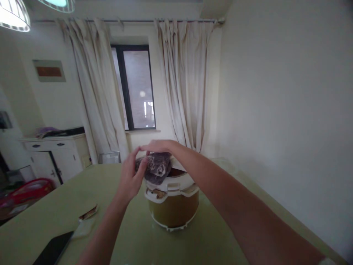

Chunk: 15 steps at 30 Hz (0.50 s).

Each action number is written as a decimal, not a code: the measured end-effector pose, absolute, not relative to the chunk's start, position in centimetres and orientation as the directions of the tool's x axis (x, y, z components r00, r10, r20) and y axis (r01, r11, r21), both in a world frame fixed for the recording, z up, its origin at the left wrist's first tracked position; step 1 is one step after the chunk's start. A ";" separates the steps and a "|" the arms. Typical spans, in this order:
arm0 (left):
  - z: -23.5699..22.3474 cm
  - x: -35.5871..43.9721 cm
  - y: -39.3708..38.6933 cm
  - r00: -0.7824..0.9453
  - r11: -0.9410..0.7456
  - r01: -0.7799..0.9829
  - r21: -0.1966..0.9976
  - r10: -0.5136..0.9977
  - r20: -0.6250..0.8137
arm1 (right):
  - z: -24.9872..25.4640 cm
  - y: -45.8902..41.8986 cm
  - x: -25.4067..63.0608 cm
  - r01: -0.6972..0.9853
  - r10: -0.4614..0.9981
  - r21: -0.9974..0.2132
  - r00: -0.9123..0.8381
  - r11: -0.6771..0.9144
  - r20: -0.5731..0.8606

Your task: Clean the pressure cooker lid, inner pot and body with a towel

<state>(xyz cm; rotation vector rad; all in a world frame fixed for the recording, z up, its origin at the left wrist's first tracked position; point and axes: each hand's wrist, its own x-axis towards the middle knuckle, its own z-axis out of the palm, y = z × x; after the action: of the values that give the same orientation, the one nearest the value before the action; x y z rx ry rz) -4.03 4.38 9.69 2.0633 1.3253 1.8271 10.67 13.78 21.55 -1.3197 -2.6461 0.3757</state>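
A round container (173, 211) with a tan, shiny body and a white rim with clips stands on the table before me. Over its left rim sits a dark grey-purple crumpled bundle (157, 167) with pale, streaky patches; what it is made of I cannot make out. My left hand (131, 178) grips the bundle's left side, thumb across its front. Bent over the top, my right hand (158, 146) holds the bundle from above, and its fingertips meet those of the left. A reddish-brown surface shows inside the container, partly hidden by the right forearm.
The table (107, 184) has a pale green top. At its left lie a black phone (53, 248) and a small torn wrapper (88, 212). A red basket (35, 191) and a white cabinet (64, 154) stand beyond. A wall (284, 92) runs along the right.
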 end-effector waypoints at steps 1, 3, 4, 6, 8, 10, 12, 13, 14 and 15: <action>11.0 -3.2 5.2 0.009 -0.608 0.569 0.553 0.677 0.736 | 21.6 14.0 11.7 0.749 0.803 -0.311 -0.588 0.585 0.095; 12.6 -1.7 7.1 0.147 -0.526 0.637 0.564 0.801 0.580 | 20.9 14.0 13.8 0.747 0.806 -0.305 -0.560 0.591 0.192; 12.9 -1.1 8.2 0.181 -0.487 0.654 0.579 0.844 0.505 | 20.2 13.9 14.8 0.750 0.807 -0.298 -0.550 0.590 0.215; 12.9 -0.9 10.1 0.217 -0.453 0.583 0.674 0.887 0.408 | 18.4 13.4 16.5 0.744 0.804 -0.306 -0.544 0.595 0.241; 12.4 -1.7 11.6 0.247 -0.451 0.395 0.801 0.891 0.380 | 16.6 12.8 17.5 0.736 0.812 -0.345 -0.512 0.583 0.280; 11.3 -3.1 12.4 0.248 -0.412 0.224 0.883 0.900 0.357 | 15.4 12.3 17.6 0.740 0.831 -0.382 -0.463 0.554 0.309; 9.6 -4.5 12.2 0.195 -0.373 0.152 0.915 0.919 0.342 | 14.8 12.1 17.3 0.760 0.835 -0.357 -0.445 0.543 0.322; 8.4 -5.0 11.9 0.151 -0.359 0.119 0.926 0.928 0.341 | 14.8 12.0 17.1 0.776 0.828 -0.310 -0.455 0.549 0.327; 7.1 -5.4 11.3 0.101 -0.350 0.087 0.933 0.934 0.342 | 14.8 12.0 17.0 0.789 0.818 -0.257 -0.470 0.558 0.332; 5.6 -5.7 10.6 0.046 -0.345 0.062 0.936 0.938 0.343 | 14.9 11.9 16.8 0.799 0.808 -0.207 -0.483 0.564 0.338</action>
<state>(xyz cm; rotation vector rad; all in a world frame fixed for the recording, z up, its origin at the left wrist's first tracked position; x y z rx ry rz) -5.69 10.61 5.58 1.5335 1.0471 1.4034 16.81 11.94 14.90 -1.3030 -2.4043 0.0292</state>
